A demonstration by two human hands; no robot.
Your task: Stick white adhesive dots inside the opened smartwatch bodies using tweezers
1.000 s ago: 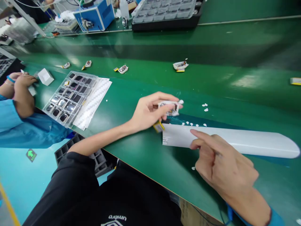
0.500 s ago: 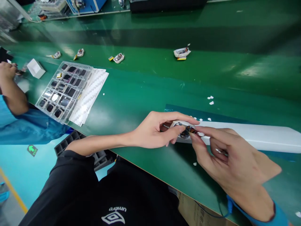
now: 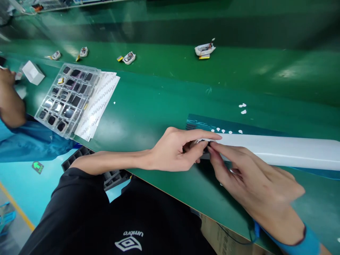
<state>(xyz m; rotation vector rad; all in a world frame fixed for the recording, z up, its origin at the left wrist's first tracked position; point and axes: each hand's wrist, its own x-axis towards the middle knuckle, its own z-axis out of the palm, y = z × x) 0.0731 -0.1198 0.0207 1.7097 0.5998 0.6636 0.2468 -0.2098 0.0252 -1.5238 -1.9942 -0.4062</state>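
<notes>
My left hand [image 3: 176, 150] is closed around a small white electronics housing [image 3: 205, 150], thumb and index finger along its sides. Most of the housing is hidden by my fingers; only a strip of pale rim and a dark interior show. My right hand [image 3: 252, 179] reaches in from the right, thumb and index finger pinched together at the housing's open side. Whatever small part lies between those fingertips is covered. Just behind my hands, several small white pieces [image 3: 223, 131] lie in a row beside a long white strip [image 3: 292, 150].
Several similar open housings [image 3: 205, 49] with yellow-edged parts lie farther back. On the left are a clear compartment tray [image 3: 69, 122] of dark parts, printed sheets [image 3: 97, 109] and a white box [image 3: 33, 73]. A co-worker's arm [image 3: 12, 102] is at the far left.
My right fingertips have moved left, closer onto the housing. The dark part and white dot that showed at them are now hidden. The whole view has shifted slightly.
</notes>
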